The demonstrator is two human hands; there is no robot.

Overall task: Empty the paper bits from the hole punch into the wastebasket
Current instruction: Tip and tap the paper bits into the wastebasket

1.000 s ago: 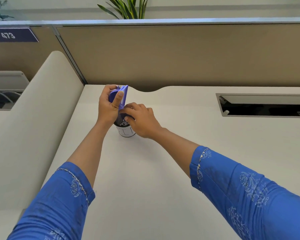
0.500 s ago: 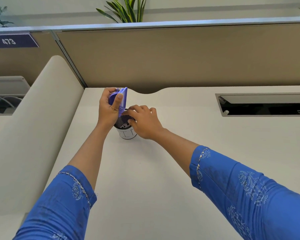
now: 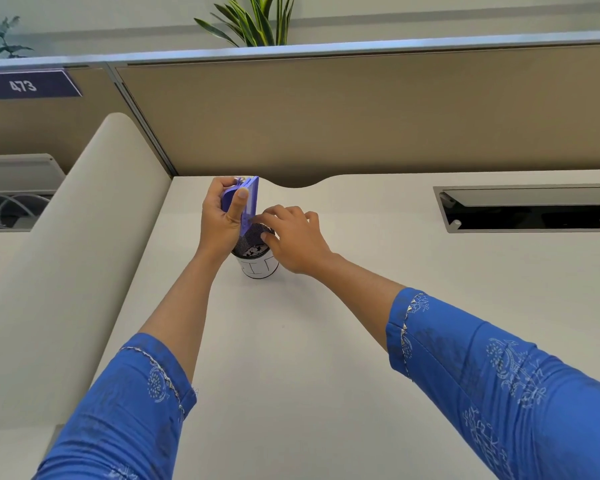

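Observation:
My left hand [image 3: 222, 216] grips a purple hole punch [image 3: 248, 202], held upright over a small mesh wastebasket [image 3: 257, 261] on the white desk [image 3: 291, 341]. The basket is dark mesh with a white band round its lower part; paper bits show inside it. My right hand [image 3: 293, 237] hovers at the basket's right rim, its fingertips reaching to the punch's lower end. Whether those fingers pinch the punch's base or only touch it is unclear.
A beige partition [image 3: 361, 116] rises behind the desk, and a curved white divider [image 3: 84, 220] stands along the left. A cable slot with an open lid [image 3: 527, 209] sits at the right rear. Plants [image 3: 253, 22] show above the partition.
My right hand's fingers have spread and lifted a little at the punch's lower end. The left hand keeps the punch over the basket. The camera view has shifted slightly.

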